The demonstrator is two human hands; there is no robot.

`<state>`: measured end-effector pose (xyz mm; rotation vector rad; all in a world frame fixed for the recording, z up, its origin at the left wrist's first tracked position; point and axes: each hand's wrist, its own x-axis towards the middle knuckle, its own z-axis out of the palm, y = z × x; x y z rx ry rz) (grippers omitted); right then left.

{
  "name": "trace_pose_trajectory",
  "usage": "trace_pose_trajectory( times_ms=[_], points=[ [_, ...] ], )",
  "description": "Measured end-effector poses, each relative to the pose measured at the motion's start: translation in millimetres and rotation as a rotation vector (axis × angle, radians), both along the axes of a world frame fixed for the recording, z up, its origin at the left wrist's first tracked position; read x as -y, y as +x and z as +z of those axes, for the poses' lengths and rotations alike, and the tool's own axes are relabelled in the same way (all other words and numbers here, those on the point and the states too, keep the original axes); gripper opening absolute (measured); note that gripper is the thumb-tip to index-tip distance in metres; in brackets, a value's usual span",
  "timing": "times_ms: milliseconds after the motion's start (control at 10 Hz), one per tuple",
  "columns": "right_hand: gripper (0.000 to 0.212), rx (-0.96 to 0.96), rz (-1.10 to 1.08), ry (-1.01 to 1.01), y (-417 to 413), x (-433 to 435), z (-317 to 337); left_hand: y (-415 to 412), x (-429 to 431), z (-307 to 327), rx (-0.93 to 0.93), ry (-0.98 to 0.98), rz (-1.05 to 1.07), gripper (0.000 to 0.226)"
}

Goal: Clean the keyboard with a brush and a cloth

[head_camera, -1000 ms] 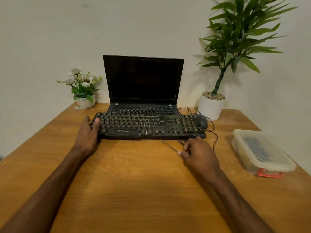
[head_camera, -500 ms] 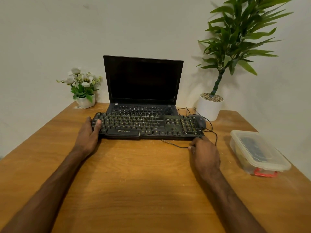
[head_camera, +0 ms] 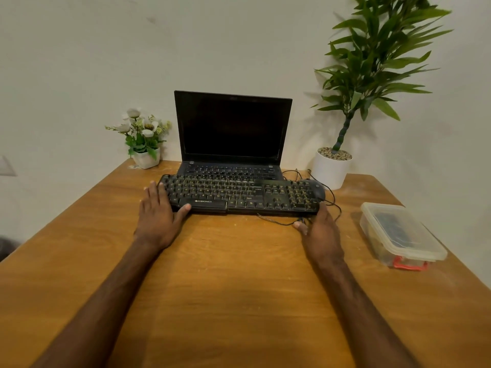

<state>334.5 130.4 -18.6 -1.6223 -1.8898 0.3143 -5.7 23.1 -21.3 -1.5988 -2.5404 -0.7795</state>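
The left hand (head_camera: pixel 159 221) lies flat with straight fingers against the left end of the black keyboard (head_camera: pixel 239 195), its thumb resting on the front edge. The right hand (head_camera: pixel 322 232) is loosely spread at the keyboard's front right corner. Its fingertips touch that corner and its thumb sticks out beside the thin cable (head_camera: pixel 276 222).

The keyboard sits toward the far edge of the wooden counter (head_camera: pixel 239 274), overlapping the base of an open, dark-screened laptop (head_camera: pixel 231 128). A black mouse (head_camera: pixel 317 188) touches the keyboard's far right end. A lidded clear plastic container (head_camera: pixel 398 232) stands by the right edge. A tall potted plant (head_camera: pixel 332 168) and a small flower pot (head_camera: pixel 146 158) stand against the pale wall (head_camera: pixel 79 62).

A second ago the right hand lay nearer, over the cable; it has since moved up to the keyboard. The left hand has kept its place.
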Motion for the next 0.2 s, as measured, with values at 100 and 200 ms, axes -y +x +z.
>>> trace_pose_trajectory(
  times_ms=[100, 200],
  points=[
    [0.082, 0.004, 0.017, -0.094, -2.7, -7.2, -4.0, 3.4, -2.0, 1.9, -0.090, -0.073, -0.023, 0.105],
    [0.082, 0.066, -0.004, -0.025, -6.4, 1.9, 3.0, 5.4, 0.3, 2.9, -0.162, -0.065, -0.027, 0.109]
  ],
)
